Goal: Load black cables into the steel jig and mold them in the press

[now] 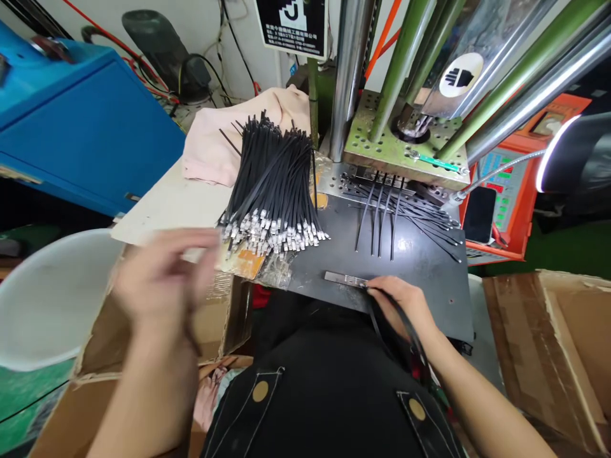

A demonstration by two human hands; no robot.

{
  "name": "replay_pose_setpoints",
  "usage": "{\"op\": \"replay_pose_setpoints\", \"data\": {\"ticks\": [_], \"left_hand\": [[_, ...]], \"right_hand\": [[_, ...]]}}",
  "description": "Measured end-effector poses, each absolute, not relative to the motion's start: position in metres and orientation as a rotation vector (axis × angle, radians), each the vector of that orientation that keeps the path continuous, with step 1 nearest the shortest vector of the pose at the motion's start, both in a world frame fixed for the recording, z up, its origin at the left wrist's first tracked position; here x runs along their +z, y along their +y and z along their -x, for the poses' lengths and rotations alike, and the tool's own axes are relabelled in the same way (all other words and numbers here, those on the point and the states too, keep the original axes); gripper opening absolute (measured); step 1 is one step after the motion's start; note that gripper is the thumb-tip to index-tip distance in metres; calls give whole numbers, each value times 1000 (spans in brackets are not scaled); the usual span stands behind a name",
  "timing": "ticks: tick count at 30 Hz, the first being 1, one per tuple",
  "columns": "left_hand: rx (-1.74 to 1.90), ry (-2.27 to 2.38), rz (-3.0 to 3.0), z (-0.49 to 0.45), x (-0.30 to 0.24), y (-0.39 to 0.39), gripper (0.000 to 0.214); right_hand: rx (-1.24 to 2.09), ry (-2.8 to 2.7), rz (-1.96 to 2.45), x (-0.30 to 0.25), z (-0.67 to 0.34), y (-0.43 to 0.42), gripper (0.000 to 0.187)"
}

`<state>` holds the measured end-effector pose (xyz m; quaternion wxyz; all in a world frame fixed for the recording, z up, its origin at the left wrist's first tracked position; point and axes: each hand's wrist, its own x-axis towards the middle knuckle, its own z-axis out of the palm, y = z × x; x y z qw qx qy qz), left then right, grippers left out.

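Note:
My left hand (167,273) is smeared by motion, off the table's left front edge and near a large bundle of black strips (277,172). The strips' near ends carry small silvery metal pieces (272,232). At the front edge of the dark metal plate, my right hand (398,302) is closed on black strips (405,321) that loop down over the wrist. A flat metal bar (341,278) points left from its fingertips; whether the fingers grip it or only touch it, I cannot tell. More loose black strips (415,216) lie on the plate under the press.
A press with a green perforated block (405,140) and steel columns (351,83) stands at the back. A phone (480,213) rests by an orange control box (522,184). Pink cloth (210,140) lies behind the bundle. Cardboard boxes (525,343) and a white tub (42,299) flank the table.

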<state>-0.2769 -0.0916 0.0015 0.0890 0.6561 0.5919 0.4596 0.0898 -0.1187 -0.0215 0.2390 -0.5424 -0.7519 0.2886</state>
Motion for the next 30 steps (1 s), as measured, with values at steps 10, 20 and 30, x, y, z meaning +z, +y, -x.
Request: {"op": "replay_pose_setpoints", "data": {"ticks": [10, 20, 30], "left_hand": [[471, 893, -2277, 125, -33, -72, 13], [66, 927, -2508, 112, -6, -67, 28], [365, 1084, -2453, 136, -32, -74, 38]], "right_hand": [[635, -1926, 1480, -30, -89, -128, 15], [756, -2044, 1478, -19, -109, -121, 22], [476, -1995, 1466, -41, -111, -138, 18]]}}
